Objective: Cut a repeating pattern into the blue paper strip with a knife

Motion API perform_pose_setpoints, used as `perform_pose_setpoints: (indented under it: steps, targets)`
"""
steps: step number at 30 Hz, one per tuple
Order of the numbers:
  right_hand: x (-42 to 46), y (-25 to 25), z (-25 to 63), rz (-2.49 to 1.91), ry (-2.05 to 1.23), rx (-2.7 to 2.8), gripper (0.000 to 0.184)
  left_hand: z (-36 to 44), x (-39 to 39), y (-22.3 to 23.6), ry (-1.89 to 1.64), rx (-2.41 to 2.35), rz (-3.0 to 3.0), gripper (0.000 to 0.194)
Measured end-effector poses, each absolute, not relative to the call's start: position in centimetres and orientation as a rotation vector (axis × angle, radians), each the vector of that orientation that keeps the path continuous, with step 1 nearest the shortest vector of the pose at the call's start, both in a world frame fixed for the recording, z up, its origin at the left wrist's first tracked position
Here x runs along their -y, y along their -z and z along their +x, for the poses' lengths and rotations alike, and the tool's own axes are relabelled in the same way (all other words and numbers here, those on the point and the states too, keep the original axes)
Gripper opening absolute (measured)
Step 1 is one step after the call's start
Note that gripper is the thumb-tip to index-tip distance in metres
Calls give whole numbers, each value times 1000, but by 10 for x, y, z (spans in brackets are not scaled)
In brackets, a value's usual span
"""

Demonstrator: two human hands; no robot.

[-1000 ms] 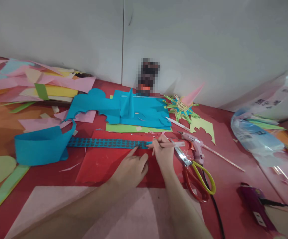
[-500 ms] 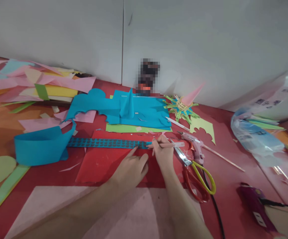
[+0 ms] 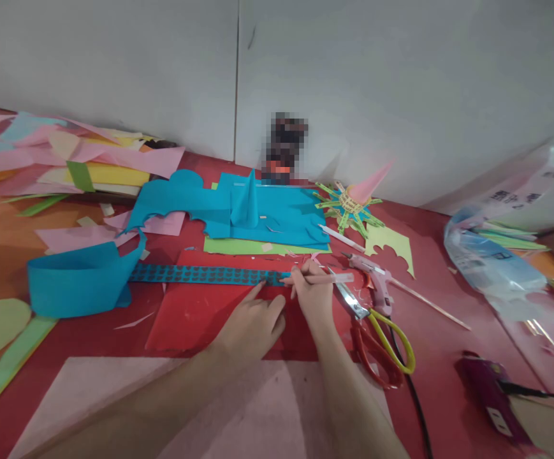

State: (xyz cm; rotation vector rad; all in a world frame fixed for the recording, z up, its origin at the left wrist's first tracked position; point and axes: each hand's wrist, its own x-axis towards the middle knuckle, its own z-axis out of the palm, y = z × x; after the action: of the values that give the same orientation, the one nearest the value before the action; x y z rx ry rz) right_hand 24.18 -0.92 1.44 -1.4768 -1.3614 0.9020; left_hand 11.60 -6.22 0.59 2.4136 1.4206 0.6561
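A narrow blue paper strip (image 3: 195,274) with rows of dark curved marks lies across a red board (image 3: 200,319). My left hand (image 3: 250,325) rests on the board, its index finger stretched out to the strip's lower edge and its thumb apart; it holds nothing. In my right hand (image 3: 312,294) a pinkish, partly clear pen (image 3: 338,278) is gripped, its tip on the strip just right of my left fingertip. Right of that hand lie large scissors (image 3: 360,310) with one red and one yellow handle. The strip's right end is hidden behind my right hand.
A curled blue paper band (image 3: 76,280) stands at left, near piled paper scraps (image 3: 90,153). Behind the strip are a blue cone (image 3: 245,207), blue sheets (image 3: 291,213) and a pink-tipped paper piece (image 3: 356,197). A pink glue gun (image 3: 377,277) and purple power socket (image 3: 494,395) lie at right.
The pen and my right fingers have shifted very slightly left along the strip. My left hand and the other things stay where they were.
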Motion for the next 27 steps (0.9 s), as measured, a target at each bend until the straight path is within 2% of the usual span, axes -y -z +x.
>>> perform_pose_setpoints:
  steps: [27]
  targets:
    - [9,-15,242,-1506,-899,1341,28,116,62,-6,-577,-1455,2469,17]
